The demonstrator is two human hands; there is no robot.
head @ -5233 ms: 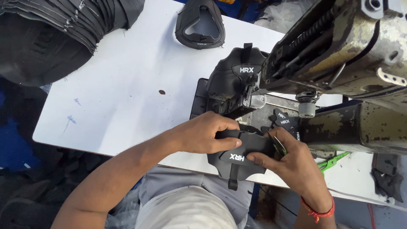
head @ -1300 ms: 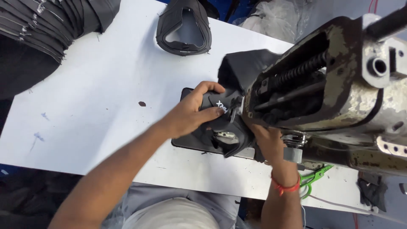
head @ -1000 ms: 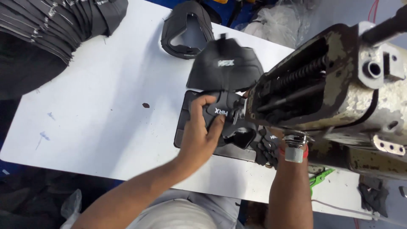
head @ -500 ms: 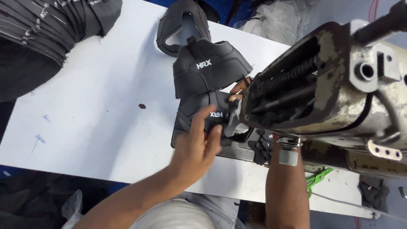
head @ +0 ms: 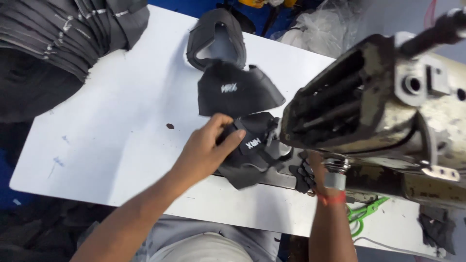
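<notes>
Your left hand (head: 206,148) pinches the black shoe-upper piece (head: 247,150) w/ curled fingers, near the table's (head: 116,131) front edge, by the sewing machine (head: 378,111). Right hand mostly hidden under machine; can't tell grip.

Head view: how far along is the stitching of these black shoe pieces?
One black printed shoe piece lies beyond the machine, seemingly done. The left hand holds another black piece at the sewing machine; the right hand is mostly hidden. The stack of black pieces appears left.

Right hand (head: 315,162) behind sewing machine (head: 378,111)
</notes>
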